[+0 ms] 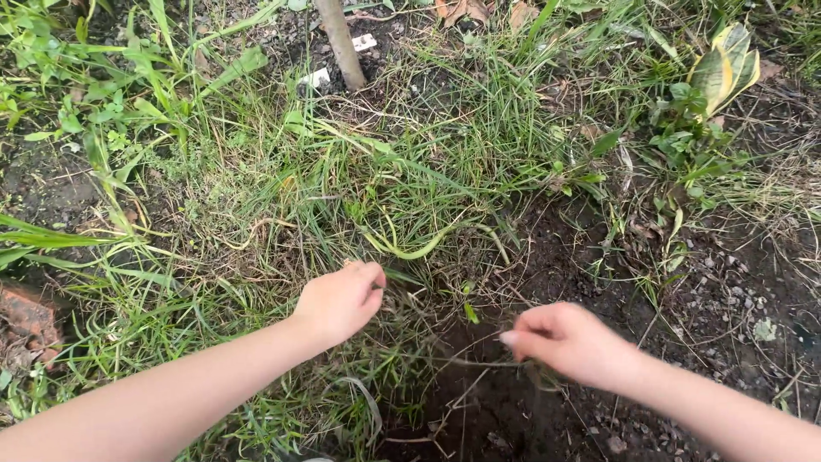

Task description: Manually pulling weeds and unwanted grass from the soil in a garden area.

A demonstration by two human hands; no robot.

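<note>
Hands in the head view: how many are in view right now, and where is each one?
2. The left hand is closed in the grass at centre. The right hand pinches thin stems over the bare soil, lower right. No other person's hand shows.

Two bare hands, the left hand (340, 299) and the right hand (569, 342). One thin tree stem (340, 43), one brick (30, 312), one yellow-edged leafy plant (725, 73), two small white scraps (363, 41).
</note>
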